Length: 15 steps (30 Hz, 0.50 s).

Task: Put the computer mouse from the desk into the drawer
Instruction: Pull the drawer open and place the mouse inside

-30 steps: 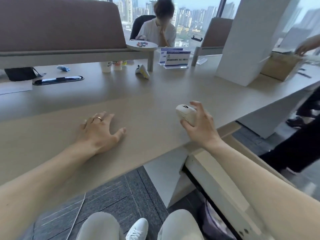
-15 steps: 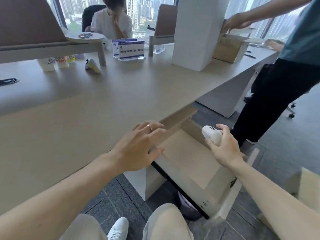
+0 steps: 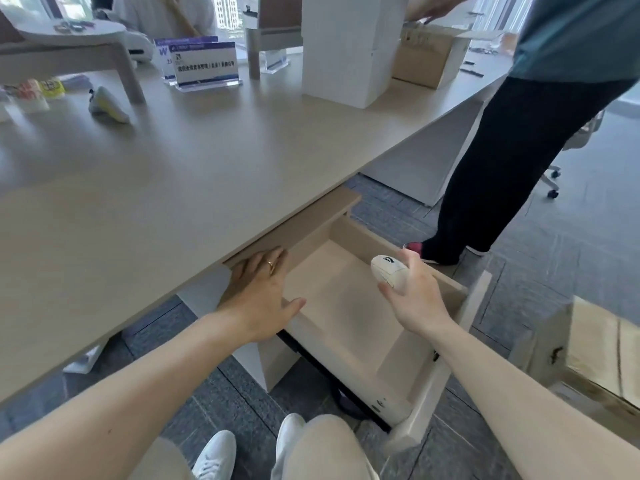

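Observation:
My right hand (image 3: 414, 296) grips a white computer mouse (image 3: 389, 271) and holds it in the air above the open drawer (image 3: 332, 306), toward its right side. The drawer is pale wood, pulled out from under the beige desk (image 3: 173, 188), and its bottom looks bare. My left hand (image 3: 263, 292), with a ring on one finger, rests flat with fingers spread at the drawer's left edge, just under the desk's front edge, holding nothing.
A standing person (image 3: 519, 150) in dark trousers is close to the drawer's far right side. On the desk stand a white pillar (image 3: 349, 46), a cardboard box (image 3: 429, 53), name signs (image 3: 204, 64) and a small white-yellow object (image 3: 107, 105). A wooden crate (image 3: 599, 355) sits at the right.
My right hand has carried the mouse off the desk and down over the open drawer. My left hand left the desktop and came to the drawer's left edge. The view swung right and down.

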Motion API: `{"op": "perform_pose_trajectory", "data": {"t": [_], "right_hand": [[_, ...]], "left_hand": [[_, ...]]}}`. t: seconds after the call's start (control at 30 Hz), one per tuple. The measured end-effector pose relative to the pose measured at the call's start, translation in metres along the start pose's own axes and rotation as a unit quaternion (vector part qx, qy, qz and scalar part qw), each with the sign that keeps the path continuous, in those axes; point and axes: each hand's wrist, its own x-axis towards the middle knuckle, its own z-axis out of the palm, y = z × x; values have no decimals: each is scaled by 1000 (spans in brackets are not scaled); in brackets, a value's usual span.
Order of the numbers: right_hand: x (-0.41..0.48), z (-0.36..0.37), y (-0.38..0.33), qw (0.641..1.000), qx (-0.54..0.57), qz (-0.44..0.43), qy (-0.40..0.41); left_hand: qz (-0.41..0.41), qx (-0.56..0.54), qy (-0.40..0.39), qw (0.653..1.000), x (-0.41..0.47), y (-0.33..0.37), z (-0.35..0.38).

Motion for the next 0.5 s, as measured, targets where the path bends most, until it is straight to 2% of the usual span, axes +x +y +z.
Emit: {"op": "perform_pose_trajectory", "data": {"t": [0.23, 0.5], "right_hand": [[19, 23, 7, 999, -15, 29, -43], [39, 64, 14, 990, -80, 3, -119]], "left_hand": [[17, 37, 78, 996, 2, -6, 15], [32, 14, 100, 994, 7, -11, 26]]}}
